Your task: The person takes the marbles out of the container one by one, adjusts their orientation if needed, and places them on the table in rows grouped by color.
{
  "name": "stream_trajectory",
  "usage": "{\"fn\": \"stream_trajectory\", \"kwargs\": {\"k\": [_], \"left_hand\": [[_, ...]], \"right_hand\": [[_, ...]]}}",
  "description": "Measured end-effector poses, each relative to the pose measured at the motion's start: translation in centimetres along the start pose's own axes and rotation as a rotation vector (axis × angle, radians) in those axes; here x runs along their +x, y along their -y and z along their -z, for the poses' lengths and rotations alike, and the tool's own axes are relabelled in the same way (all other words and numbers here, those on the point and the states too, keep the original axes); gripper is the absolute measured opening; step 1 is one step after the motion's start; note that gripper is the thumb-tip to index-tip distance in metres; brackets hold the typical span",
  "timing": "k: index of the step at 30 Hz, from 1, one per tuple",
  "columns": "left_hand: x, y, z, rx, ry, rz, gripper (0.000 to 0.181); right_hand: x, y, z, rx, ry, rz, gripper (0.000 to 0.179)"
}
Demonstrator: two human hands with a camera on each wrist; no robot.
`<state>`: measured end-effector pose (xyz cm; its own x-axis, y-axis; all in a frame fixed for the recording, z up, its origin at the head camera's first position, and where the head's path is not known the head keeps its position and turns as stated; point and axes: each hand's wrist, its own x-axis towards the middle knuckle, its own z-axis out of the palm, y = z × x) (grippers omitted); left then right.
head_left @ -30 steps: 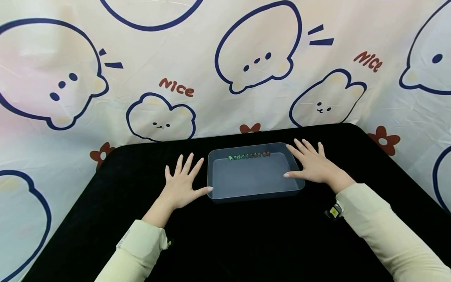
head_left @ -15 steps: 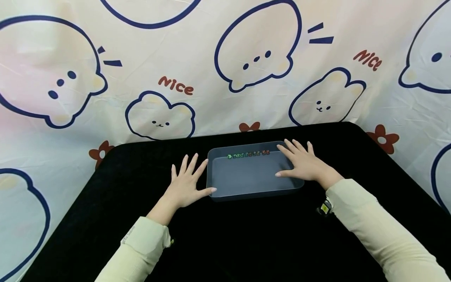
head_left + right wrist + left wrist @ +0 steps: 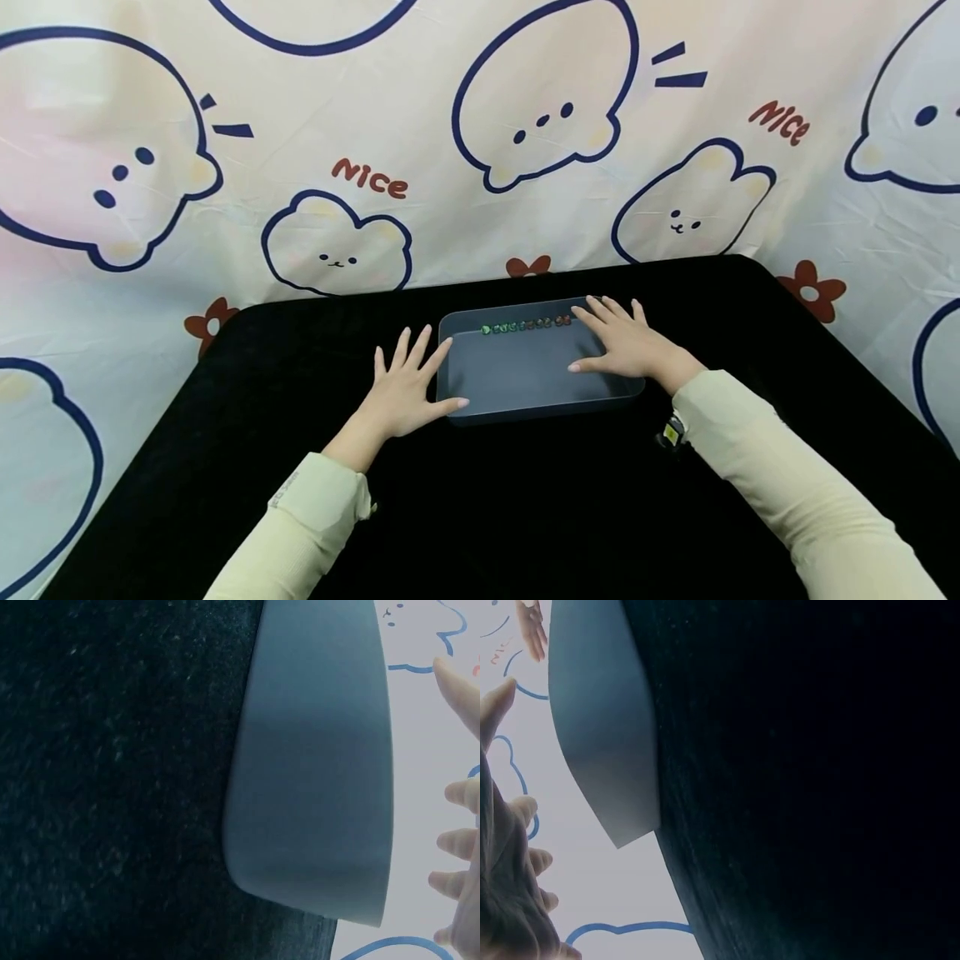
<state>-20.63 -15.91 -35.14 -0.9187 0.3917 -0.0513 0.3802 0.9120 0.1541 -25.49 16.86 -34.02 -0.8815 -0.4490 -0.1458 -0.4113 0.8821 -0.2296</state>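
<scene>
Backdrop (image 3: 450, 242): pale cloth with blue-outlined cartoon animals, red flowers and the word "Nice" printed twice.
Table (image 3: 525, 508): black and broad in front of you, its far edge running below the printed animals.
Left sleeve (image 3: 300, 517): pale, cuff folded back, reaching in from your lower left.
Left hand (image 3: 405, 400): your fingers are straight and spread wide, holding nothing; in the head view the thumb tip overlaps the near left corner of the tray (image 3: 510, 367) and the forefinger crosses its left rim. Your left wrist view shows backdrop between hand and tray, so the two are apart.
Tray: blue-grey, shallow, rectangular, lying on the table between your hands.
Beads (image 3: 522, 326): a row along the tray's far side, green at your left, reddish at your right; too small to tell their exact shape.
Right hand (image 3: 630, 346): also spread wide and holding nothing, it hides the tray's far right corner; your forefinger tip appears just beside the reddish beads. Your right wrist view shows this hand apart from the tray too.
Device (image 3: 670, 433): dark with a yellow-green face, at your right cuff.
Right sleeve (image 3: 787, 483): pale, entering from your lower right.
</scene>
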Motion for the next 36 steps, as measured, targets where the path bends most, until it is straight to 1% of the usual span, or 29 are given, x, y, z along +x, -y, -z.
{"fn": "stream_trajectory", "kwargs": {"k": [4,9,17,21,24,29,36], "left_hand": [[0.5,0.0,-0.4,0.003,0.000,-0.018,0.088],[0.9,-0.1,-0.9,-0.019,0.003,-0.032,0.086],[1.5,0.2,-1.3,-0.049,0.029,-0.043,0.085],[1.7,0.5,-1.2,-0.043,0.033,-0.049,0.086],[1.8,0.6,-1.1,-0.030,0.037,-0.057,0.087],[2.0,0.8,-1.3,-0.007,0.043,-0.064,0.087],[2.6,0.8,-1.6,0.004,0.043,-0.078,0.087]], "right_hand": [[0.5,0.3,0.1,0.034,0.017,0.002,0.087],[0.9,0.2,-0.1,0.072,0.032,0.005,0.085],[1.7,-0.3,-0.6,0.187,0.059,0.006,0.084],[2.2,-0.4,-0.5,0.226,0.062,0.001,0.086],[2.5,-0.4,-0.4,0.248,0.063,-0.018,0.088],[3.2,-0.4,-0.6,0.272,0.073,-0.043,0.085],[3.8,-0.4,-0.6,0.291,0.067,-0.039,0.082]]}}
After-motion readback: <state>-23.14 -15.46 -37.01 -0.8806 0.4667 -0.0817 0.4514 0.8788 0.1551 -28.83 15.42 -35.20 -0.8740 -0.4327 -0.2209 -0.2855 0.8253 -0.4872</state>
